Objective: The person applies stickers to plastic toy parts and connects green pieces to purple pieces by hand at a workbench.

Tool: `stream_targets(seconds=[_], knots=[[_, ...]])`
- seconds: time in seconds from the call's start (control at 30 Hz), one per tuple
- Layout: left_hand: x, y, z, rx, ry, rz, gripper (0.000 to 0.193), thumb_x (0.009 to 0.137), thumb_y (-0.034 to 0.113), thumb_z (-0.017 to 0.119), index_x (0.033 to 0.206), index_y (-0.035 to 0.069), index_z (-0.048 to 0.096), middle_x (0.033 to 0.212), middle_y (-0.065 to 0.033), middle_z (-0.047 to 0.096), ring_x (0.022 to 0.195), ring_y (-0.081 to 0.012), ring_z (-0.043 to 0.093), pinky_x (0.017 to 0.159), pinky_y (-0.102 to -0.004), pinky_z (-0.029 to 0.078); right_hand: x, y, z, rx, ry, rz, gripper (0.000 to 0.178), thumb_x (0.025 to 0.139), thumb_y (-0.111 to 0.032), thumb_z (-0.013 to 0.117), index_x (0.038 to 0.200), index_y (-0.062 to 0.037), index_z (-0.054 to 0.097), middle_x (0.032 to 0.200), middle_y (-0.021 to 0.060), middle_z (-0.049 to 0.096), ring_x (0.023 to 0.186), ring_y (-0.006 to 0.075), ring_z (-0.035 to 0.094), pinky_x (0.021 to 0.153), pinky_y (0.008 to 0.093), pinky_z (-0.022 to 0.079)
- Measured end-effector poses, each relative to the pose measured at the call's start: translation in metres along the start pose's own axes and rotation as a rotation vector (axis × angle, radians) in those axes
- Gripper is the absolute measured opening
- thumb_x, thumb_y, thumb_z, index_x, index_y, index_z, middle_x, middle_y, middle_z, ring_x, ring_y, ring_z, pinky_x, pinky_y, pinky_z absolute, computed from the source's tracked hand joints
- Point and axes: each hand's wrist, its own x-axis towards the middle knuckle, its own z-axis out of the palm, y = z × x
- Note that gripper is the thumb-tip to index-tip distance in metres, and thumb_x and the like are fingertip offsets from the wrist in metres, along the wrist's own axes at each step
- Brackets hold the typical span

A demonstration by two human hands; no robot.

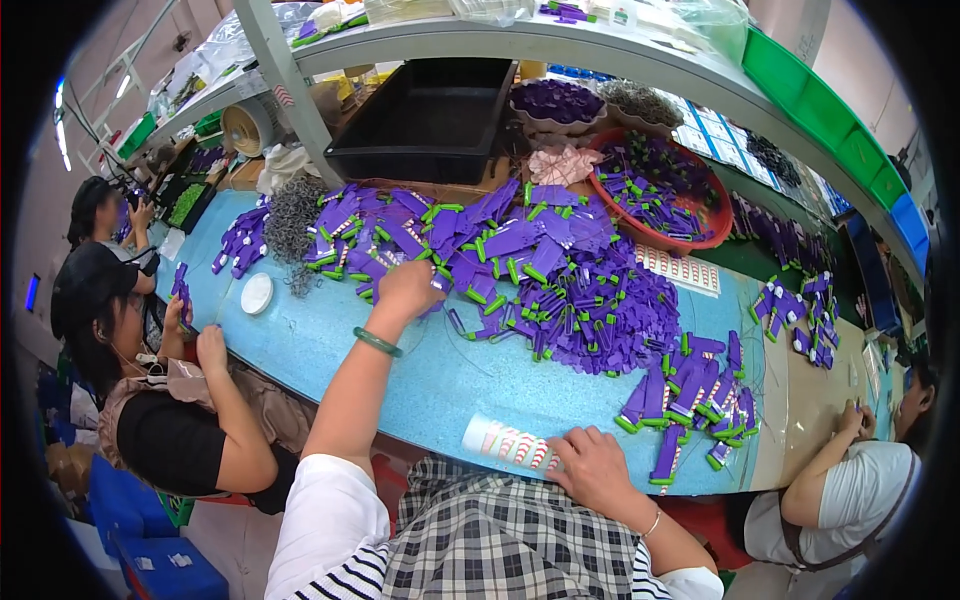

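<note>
My left hand [408,288], with a green bangle on its wrist, reaches into the near left side of a heap of purple plastic pieces with green ends [510,240]. Its fingers are bent and closed down among the pieces; what they grip is hidden. Near the table's front edge, my right hand [597,468] has its curled fingers on the right end of a sticker sheet [490,437] with rows of red and white marks. To its right lies a loose pile of purple and green pieces bearing similar striped stickers [690,395].
Dark wiry parts [292,225] and a round white lid [257,293] lie left on the blue table [340,375]. Behind the heap stand a black tray [425,120] and a red basin [700,235], under a shelf [640,60]. Co-workers sit left [200,410] and right [850,500].
</note>
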Motion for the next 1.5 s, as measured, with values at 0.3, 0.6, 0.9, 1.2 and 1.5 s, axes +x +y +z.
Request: stream_targets(seconds=[0.3, 0.6, 0.9, 1.2, 1.5], knots=[[-0.061, -0.01, -0.013, -0.17, 0.113, 0.032, 0.015, 0.074, 0.016, 0.067, 0.086, 0.007, 0.067, 0.08, -0.0148, 0.065, 0.075, -0.0347, 0.061, 0.066, -0.0418, 0.049, 0.03, 0.019, -0.031, -0.111, 0.081, -0.162, 0.051, 0.067, -0.012, 0.071, 0.116, -0.0118, 0.057, 0.11, 0.0055, 0.056, 0.105, 0.0227, 0.051, 0.086, 0.0385, 0.037], [-0.153, 0.032, -0.03, -1.96, 0.111, 0.294, 0.023, 0.094, 0.024, 0.051, 0.101, 0.003, 0.056, 0.085, -0.0128, 0.063, 0.067, -0.0229, 0.066, 0.055, -0.0308, 0.053, 0.063, -0.009, 0.027, 0.049, 0.128, -0.093, 0.02, 0.072, -0.02, 0.07, 0.088, -0.0098, 0.064, 0.084, 0.0018, 0.056, 0.084, 0.0208, 0.052, 0.071, 0.0358, 0.04], [-0.192, 0.079, 0.059, -1.552, -0.258, -0.003, 0.011, 0.089, 0.002, 0.052, 0.099, 0.0, 0.047, 0.084, -0.0058, 0.059, 0.069, -0.0097, 0.059, 0.059, -0.0233, 0.05, 0.062, -0.005, 0.045, 0.214, 0.253, -0.07, 0.007, 0.071, -0.013, 0.067, 0.076, -0.0137, 0.062, 0.076, -0.0001, 0.053, 0.074, 0.0208, 0.052, 0.064, 0.0347, 0.039], [-0.179, 0.071, 0.058, -1.521, -0.429, 0.082, 0.015, 0.088, 0.008, 0.057, 0.101, 0.0, 0.055, 0.079, -0.0022, 0.059, 0.064, -0.008, 0.057, 0.058, -0.024, 0.05, 0.059, 0.021, 0.017, 1.363, 0.056, 0.251, 0.008, 0.079, 0.0, 0.064, 0.086, -0.001, 0.058, 0.088, 0.0067, 0.065, 0.08, 0.0123, 0.06, 0.074, 0.026, 0.048], [-0.172, 0.1, 0.027, -1.656, -0.398, 0.092, 0.008, 0.086, 0.01, 0.064, 0.086, 0.002, 0.062, 0.071, -0.0018, 0.061, 0.055, -0.0075, 0.055, 0.05, -0.0206, 0.045, 0.05, -0.007, -0.006, 1.078, 0.422, 0.17, 0.023, 0.08, -0.006, 0.066, 0.102, -0.0011, 0.06, 0.108, 0.0088, 0.057, 0.089, 0.015, 0.058, 0.079, 0.0264, 0.046]])
